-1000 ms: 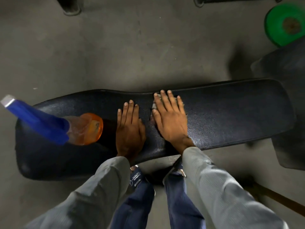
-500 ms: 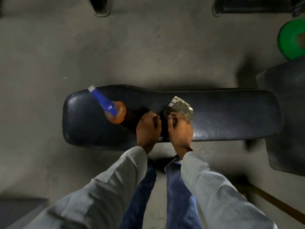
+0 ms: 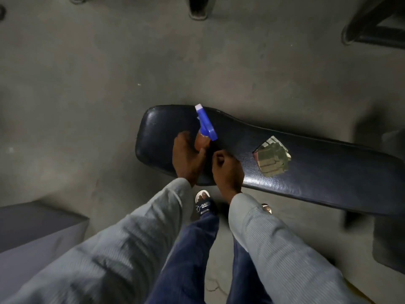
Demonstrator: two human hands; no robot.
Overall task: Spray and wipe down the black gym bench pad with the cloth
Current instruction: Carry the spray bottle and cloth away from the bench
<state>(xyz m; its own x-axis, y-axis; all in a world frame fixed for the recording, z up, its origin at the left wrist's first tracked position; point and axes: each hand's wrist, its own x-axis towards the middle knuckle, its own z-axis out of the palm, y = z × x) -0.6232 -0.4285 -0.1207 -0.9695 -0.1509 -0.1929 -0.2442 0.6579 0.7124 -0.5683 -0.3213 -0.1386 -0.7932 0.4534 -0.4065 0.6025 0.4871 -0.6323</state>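
The black gym bench pad (image 3: 328,172) runs from the centre to the right edge. A folded greenish cloth (image 3: 272,159) lies flat on its middle, with no hand on it. A spray bottle (image 3: 206,126) with a blue trigger head and orange body stands near the pad's left end. My left hand (image 3: 186,159) is wrapped around the bottle's body. My right hand (image 3: 226,170) sits just right of the bottle with its fingers curled; whether it touches the bottle is unclear.
Bare concrete floor (image 3: 87,84) surrounds the bench. A grey block (image 3: 32,227) sits at the lower left. Dark equipment feet (image 3: 198,9) stand at the top, and a dark frame (image 3: 377,25) at the top right. My sandalled foot (image 3: 203,202) is under the pad's near edge.
Both hands left the cloth, which now lies alone on the pad. They moved left to the spray bottle and my left hand closed around it. The view has pulled back.
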